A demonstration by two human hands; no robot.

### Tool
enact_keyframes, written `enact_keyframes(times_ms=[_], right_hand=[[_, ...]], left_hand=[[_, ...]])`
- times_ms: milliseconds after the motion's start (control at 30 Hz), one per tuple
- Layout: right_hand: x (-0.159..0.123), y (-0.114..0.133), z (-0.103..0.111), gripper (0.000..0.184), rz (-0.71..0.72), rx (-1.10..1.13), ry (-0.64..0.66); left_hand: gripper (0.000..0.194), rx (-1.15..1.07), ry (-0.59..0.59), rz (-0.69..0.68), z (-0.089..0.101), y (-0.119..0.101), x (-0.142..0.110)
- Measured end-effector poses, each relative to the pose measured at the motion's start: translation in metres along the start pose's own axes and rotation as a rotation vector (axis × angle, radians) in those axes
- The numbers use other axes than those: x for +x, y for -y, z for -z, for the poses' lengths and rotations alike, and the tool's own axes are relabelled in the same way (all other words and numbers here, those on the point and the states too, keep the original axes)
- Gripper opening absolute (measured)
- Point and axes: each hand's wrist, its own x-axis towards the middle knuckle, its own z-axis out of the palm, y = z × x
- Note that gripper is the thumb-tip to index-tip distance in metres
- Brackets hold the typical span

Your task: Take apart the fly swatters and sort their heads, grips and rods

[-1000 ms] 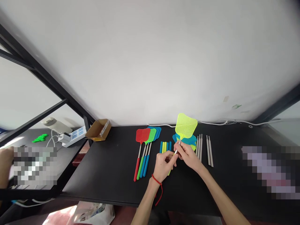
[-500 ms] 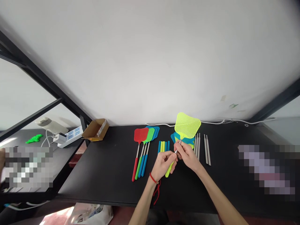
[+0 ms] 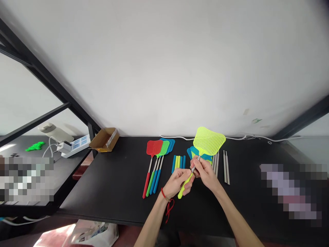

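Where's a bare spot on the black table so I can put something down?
The biggest bare patch on the table is left of the swatters, below the cardboard box. Another is right of the grey rods. The middle is crowded: the left hand and right hand hold a yellow swatter above the blue swatters, beside short handles.

Single head-worn camera, one view: set above the near edge of a black table (image 3: 102,192), facing forward and down toward a white wall (image 3: 164,68). Close range, wide field, with the left hand (image 3: 177,181) and right hand (image 3: 207,173) low at centre.
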Motion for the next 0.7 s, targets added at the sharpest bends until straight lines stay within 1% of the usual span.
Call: enact_keyframes(times_ms=[200, 367, 433, 567, 700], right_hand=[[0.0, 0.001, 0.0, 0.038, 0.008, 0.025, -0.005], [-0.001, 0.0, 0.001, 0.038, 0.018, 0.025, -0.011], [0.0, 0.0, 0.002, 0.038, 0.039, 0.01, -0.035], [0.002, 0.001, 0.006, 0.035, 0.077, -0.035, -0.073], [0.003, -0.001, 0.011, 0.036, 0.1, -0.09, -0.071]], left_hand=[[0.047, -0.073, 0.043, 0.038, 0.002, 0.001, -0.001], [0.046, -0.161, 0.1, 0.085, 0.003, 0.002, -0.002], [0.045, -0.131, 0.066, 0.046, 0.002, 0.002, -0.003], [0.037, 0.089, -0.084, -0.112, -0.003, 0.002, -0.002], [0.035, 0.233, -0.161, -0.124, -0.008, 0.001, 0.0]])
